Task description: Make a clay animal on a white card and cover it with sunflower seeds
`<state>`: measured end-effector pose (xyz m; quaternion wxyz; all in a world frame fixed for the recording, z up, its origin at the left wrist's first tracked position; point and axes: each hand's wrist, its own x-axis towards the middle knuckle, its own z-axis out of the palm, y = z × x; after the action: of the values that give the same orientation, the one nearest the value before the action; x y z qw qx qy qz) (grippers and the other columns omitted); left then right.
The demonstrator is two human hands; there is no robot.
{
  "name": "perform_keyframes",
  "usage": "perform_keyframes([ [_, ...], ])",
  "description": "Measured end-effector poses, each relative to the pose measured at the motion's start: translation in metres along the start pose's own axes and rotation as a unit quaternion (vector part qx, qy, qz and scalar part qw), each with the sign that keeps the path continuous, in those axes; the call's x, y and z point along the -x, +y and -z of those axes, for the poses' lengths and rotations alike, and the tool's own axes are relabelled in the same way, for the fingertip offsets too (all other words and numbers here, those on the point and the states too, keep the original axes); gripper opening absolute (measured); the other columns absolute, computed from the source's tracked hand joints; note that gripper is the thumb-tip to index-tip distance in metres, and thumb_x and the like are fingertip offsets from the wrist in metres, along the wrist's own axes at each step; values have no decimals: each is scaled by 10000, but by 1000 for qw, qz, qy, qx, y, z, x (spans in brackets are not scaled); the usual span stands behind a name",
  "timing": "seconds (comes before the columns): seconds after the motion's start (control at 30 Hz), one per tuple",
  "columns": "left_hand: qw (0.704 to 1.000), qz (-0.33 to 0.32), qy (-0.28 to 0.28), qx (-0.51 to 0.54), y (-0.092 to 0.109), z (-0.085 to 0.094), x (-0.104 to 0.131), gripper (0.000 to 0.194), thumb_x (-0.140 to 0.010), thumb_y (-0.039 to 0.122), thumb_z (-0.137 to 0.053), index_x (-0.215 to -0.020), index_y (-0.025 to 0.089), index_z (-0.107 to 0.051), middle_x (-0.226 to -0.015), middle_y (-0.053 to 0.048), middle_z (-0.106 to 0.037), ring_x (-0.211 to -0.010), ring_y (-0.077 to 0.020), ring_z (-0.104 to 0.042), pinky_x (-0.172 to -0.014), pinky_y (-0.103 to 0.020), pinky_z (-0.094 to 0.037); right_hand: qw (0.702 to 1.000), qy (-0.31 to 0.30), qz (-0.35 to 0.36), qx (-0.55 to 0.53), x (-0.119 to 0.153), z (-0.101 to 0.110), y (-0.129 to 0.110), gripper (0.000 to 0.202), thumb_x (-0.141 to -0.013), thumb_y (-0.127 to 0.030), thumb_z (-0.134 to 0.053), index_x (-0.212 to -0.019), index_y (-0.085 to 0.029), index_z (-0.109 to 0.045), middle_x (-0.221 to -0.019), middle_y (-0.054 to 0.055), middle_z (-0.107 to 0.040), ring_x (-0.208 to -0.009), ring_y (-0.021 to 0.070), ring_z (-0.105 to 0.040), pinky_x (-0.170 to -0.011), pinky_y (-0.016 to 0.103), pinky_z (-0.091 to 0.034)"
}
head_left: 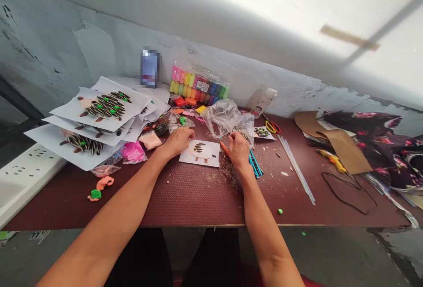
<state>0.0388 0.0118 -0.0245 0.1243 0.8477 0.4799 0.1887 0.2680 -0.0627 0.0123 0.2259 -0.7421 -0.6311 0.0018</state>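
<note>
In the middle of the table lies a white card bearing a flat pale clay hedgehog. Several striped sunflower seeds stand on its back, with brown clay feet below. My left hand is at the card's upper left, fingers curled; whatever they hold is hidden. To the right of the card, my right hand has its fingers bent together beside a clear plastic bag of seeds. Its fingertips are too small to show what they pinch. An orange tool lies next to it, partly covered.
Finished hedgehog cards are stacked at the left. Bagged pink clay, coloured clay packs, a phone and a bottle stand around. Scissors, blue pencils, glue sticks and a yellow glue gun lie right.
</note>
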Motion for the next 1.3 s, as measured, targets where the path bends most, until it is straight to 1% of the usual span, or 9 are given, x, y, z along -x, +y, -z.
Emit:
perform_keyframes([
  [0.03,1000,0,0,0,0,0,0,288,-804,89,-496,-884,183,-757,-919,-91,-736,-947,-241,-665,-867,-332,-512,999,-3,19,-27,2,-1,-4,236,-983,-231,-437,-981,-165,-663,-954,97,-716,-870,210,-625,-790,287,-416],
  [0.1,1000,-1,0,1,-1,0,0,280,-807,95,-501,-883,182,-756,-916,-92,-734,-945,-243,-664,-868,-335,-511,994,-11,64,-85,8,-4,-13,216,-970,-224,-458,-977,-179,-669,-956,77,-722,-853,195,-629,-791,274,-427],
  [0.2,1000,-7,1,4,-2,0,0,271,-813,103,-505,-885,185,-753,-920,-89,-732,-937,-236,-660,-861,-327,-509,983,-34,107,-148,17,-6,-25,186,-946,-204,-501,-978,-192,-684,-943,52,-729,-824,178,-637,-778,259,-447],
  [0.3,1000,-7,-2,-1,-2,0,0,266,-826,110,-502,-894,180,-750,-931,-92,-730,-941,-236,-657,-851,-321,-507,973,-61,146,-168,25,-7,-34,156,-940,-201,-548,-939,-201,-704,-925,34,-722,-793,157,-630,-773,244,-448],
  [0.43,1000,-1,-7,-3,-2,0,1,264,-834,117,-498,-909,173,-745,-941,-97,-727,-954,-244,-655,-851,-325,-502,966,-85,191,-154,32,-7,-42,164,-960,-207,-562,-909,-197,-718,-966,45,-697,-815,149,-623,-773,239,-438],
  [0.67,1000,-1,-5,6,-3,0,1,257,-834,128,-499,-905,176,-741,-943,-94,-728,-945,-237,-653,-834,-316,-501,968,-122,186,-118,35,-10,-47,163,-975,-188,-565,-966,-206,-727,-964,41,-712,-877,158,-640,-786,233,-428],
  [0.93,1000,-7,0,6,-5,-2,0,276,-812,118,-495,-908,177,-747,-943,-95,-731,-942,-236,-655,-858,-326,-507,969,-128,193,-83,38,-13,-48,238,-999,-198,-512,-1063,-232,-739,-1031,51,-723,-891,165,-647,-794,241,-432],
  [1.1,1000,-8,3,2,-5,-3,0,283,-808,117,-498,-913,186,-751,-933,-86,-735,-929,-228,-658,-849,-313,-511,971,-121,192,-73,39,-15,-49,249,-1019,-247,-494,-1049,-238,-742,-1011,49,-712,-883,163,-640,-780,236,-428],
  [1.3,1000,-10,-2,-2,-4,-1,0,283,-814,114,-490,-917,168,-748,-950,-107,-733,-942,-245,-658,-853,-334,-508,973,-124,190,-39,40,-17,-52,237,-1018,-252,-508,-1027,-233,-744,-985,49,-705,-834,160,-626,-741,235,-407],
])
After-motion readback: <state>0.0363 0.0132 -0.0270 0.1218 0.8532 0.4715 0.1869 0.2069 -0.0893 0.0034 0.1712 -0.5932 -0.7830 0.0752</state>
